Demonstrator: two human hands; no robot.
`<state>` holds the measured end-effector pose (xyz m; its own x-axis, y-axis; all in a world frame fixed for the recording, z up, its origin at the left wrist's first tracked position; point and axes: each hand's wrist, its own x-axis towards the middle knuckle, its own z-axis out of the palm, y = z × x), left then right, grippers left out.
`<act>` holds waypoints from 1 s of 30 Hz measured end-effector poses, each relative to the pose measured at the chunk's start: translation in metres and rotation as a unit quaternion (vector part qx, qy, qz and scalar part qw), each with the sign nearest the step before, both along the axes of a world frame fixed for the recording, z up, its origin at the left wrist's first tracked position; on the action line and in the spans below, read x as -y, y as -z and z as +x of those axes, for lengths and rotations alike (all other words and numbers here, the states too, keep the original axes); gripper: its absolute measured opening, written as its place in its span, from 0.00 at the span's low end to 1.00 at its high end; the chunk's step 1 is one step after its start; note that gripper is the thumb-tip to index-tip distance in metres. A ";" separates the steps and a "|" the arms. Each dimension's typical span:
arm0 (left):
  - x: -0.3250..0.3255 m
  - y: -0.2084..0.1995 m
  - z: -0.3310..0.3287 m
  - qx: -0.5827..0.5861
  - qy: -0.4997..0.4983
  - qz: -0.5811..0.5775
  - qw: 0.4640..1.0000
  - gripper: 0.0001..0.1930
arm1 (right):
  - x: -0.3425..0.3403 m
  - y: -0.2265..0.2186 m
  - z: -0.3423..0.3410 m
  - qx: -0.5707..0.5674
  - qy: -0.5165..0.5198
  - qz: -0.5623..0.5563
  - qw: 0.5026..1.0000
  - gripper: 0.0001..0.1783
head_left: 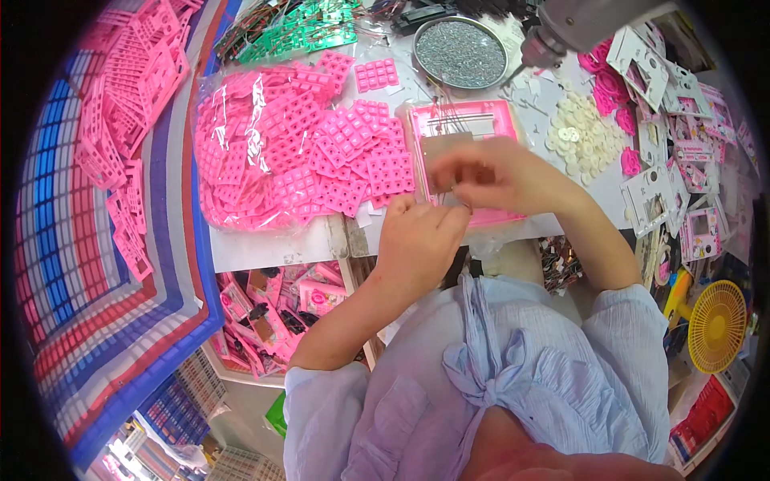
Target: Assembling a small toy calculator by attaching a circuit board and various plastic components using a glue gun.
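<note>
In front of me on the table is a pink plastic casing [504, 120], lying on clear wrapping, with a grey-brown flat piece [446, 149] and thin wires [449, 112] over it. My left hand [421, 244] is closed at the casing's near left corner; whatever its fingers hold is hidden. Above the casing, my right hand [513, 178] is bent at the wrist, its slightly blurred fingers curved and apart, with nothing visible between them. Pink keypad pieces [391, 172] lie heaped just left of both hands, partly spilling from a clear bag [249, 152].
A round tin of small metal screws [460, 53] stands at the back, near a grey tool arm [577, 28]. White round pieces [581, 136] are piled on the right, beside white casings [650, 196]. Green boards [309, 32] lie back left. A yellow fan [716, 325] stands lower right.
</note>
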<state>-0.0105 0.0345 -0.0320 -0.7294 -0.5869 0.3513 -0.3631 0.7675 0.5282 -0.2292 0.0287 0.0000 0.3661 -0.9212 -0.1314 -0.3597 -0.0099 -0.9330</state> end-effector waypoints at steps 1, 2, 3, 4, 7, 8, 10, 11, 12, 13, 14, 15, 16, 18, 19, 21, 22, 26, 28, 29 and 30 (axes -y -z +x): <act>0.002 -0.002 -0.003 -0.021 0.007 0.009 1.000 0.04 | -0.004 0.002 -0.005 -0.033 -0.060 0.033 0.997 0.17; 0.005 -0.004 -0.005 -0.041 0.014 0.016 0.999 0.04 | -0.006 0.008 -0.005 0.011 -0.060 -0.008 0.998 0.15; 0.005 -0.003 -0.005 -0.053 0.006 0.039 0.998 0.04 | -0.008 0.008 -0.009 0.018 -0.055 0.004 0.998 0.15; 0.006 -0.002 -0.005 -0.065 -0.002 0.061 0.996 0.05 | -0.009 0.006 -0.013 0.024 -0.050 0.015 0.998 0.14; 0.005 -0.003 -0.008 -0.098 -0.048 0.172 0.979 0.05 | -0.010 0.004 -0.011 0.000 -0.025 0.005 1.000 0.11; 0.004 -0.003 -0.009 -0.109 -0.066 0.217 0.968 0.06 | -0.012 0.005 -0.008 -0.016 -0.012 -0.004 1.000 0.10; 0.009 -0.003 -0.012 -0.107 -0.088 0.236 0.962 0.06 | -0.011 0.006 -0.002 -0.003 0.028 0.013 0.999 0.08; 0.011 -0.003 -0.014 -0.106 -0.101 0.245 0.959 0.06 | -0.011 0.006 0.000 0.003 0.047 0.023 0.999 0.07; 0.012 -0.001 -0.015 -0.109 -0.108 0.236 0.960 0.07 | -0.013 0.009 0.002 0.022 0.067 0.028 0.997 0.07; 0.012 0.002 -0.017 -0.112 -0.115 0.227 0.961 0.08 | -0.015 0.014 0.004 0.042 0.086 0.033 0.995 0.07; 0.012 0.005 -0.019 -0.114 -0.122 0.217 0.962 0.09 | -0.016 0.017 0.006 0.061 0.105 0.038 0.992 0.06; 0.012 0.008 -0.021 -0.118 -0.126 0.210 0.962 0.10 | -0.016 0.017 0.007 0.076 0.112 0.045 0.990 0.07; 0.013 0.011 -0.023 -0.121 -0.130 0.204 0.963 0.12 | -0.016 0.018 0.007 0.092 0.119 0.051 0.987 0.07; 0.014 0.012 -0.024 -0.112 -0.125 0.178 0.970 0.14 | -0.016 0.017 0.008 0.116 0.132 0.068 0.982 0.08; 0.015 0.011 -0.023 -0.099 -0.117 0.158 0.975 0.15 | -0.016 0.018 0.008 0.128 0.137 0.079 0.979 0.08; 0.015 0.013 -0.024 -0.101 -0.112 0.141 0.979 0.16 | -0.016 0.018 0.008 0.149 0.144 0.098 0.973 0.08; 0.014 0.015 -0.026 -0.116 -0.114 0.143 0.976 0.16 | -0.016 0.018 0.008 0.160 0.147 0.107 0.970 0.08; 0.015 0.022 -0.021 -0.140 -0.108 0.154 0.972 0.19 | -0.015 0.010 0.007 0.206 0.170 0.153 0.952 0.08; 0.019 0.014 -0.018 -0.133 -0.134 0.142 0.972 0.18 | -0.016 0.012 0.003 0.200 0.178 0.145 0.952 0.08; 0.019 0.009 -0.017 -0.129 -0.148 0.136 0.971 0.17 | -0.017 0.013 0.002 0.198 0.182 0.142 0.953 0.08; 0.019 0.005 -0.015 -0.108 -0.135 0.125 0.977 0.15 | -0.018 0.014 0.002 0.201 0.182 0.132 0.954 0.08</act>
